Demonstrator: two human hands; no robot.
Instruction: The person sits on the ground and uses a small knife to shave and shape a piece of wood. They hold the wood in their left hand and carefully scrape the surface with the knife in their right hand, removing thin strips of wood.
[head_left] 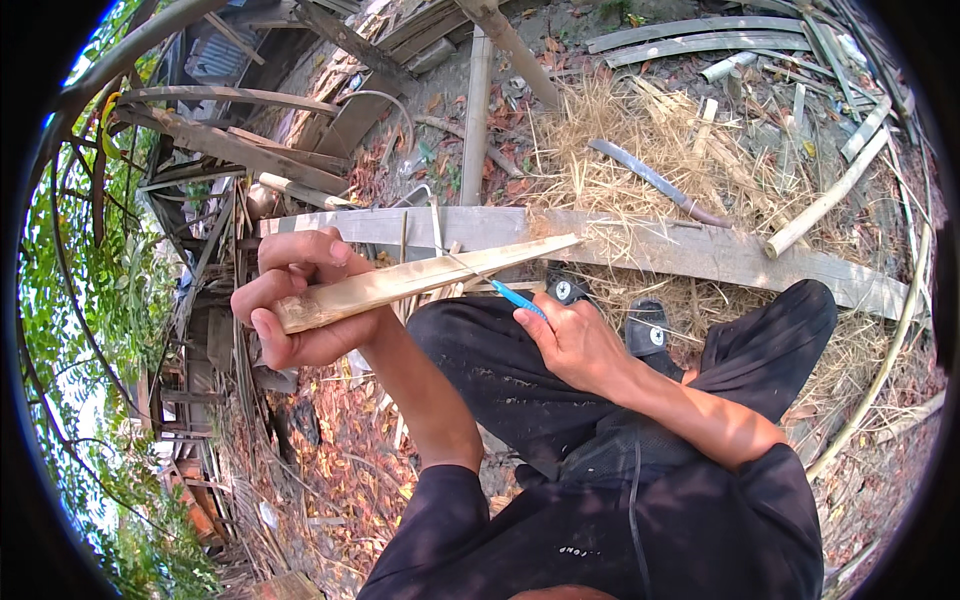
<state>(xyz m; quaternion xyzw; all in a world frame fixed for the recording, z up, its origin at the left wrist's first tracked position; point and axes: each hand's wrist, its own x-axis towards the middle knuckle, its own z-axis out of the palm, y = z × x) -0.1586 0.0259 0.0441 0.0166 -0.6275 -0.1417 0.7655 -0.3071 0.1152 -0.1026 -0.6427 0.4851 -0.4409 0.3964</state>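
My left hand (305, 295) grips the thick end of a long pale split piece of wood, perhaps bamboo (420, 275). The piece tapers to a point at its right end, over a grey plank. My right hand (580, 345) is closed round a slim tool with a bright blue handle (517, 298). A thin grey rod or blade runs from the handle across the pale piece. Whether it joins the bent light rod behind the piece, I cannot tell. Beyond the plank, a curved knife (650, 180) with a brown handle lies on straw-like shavings.
The weathered plank (700, 245) crosses in front of my bent legs and dark shoes. Shavings (610, 130) cover the ground beyond it. Wooden posts (475, 120) and stacked boards stand at the far left; bamboo poles (825, 185) lie at right.
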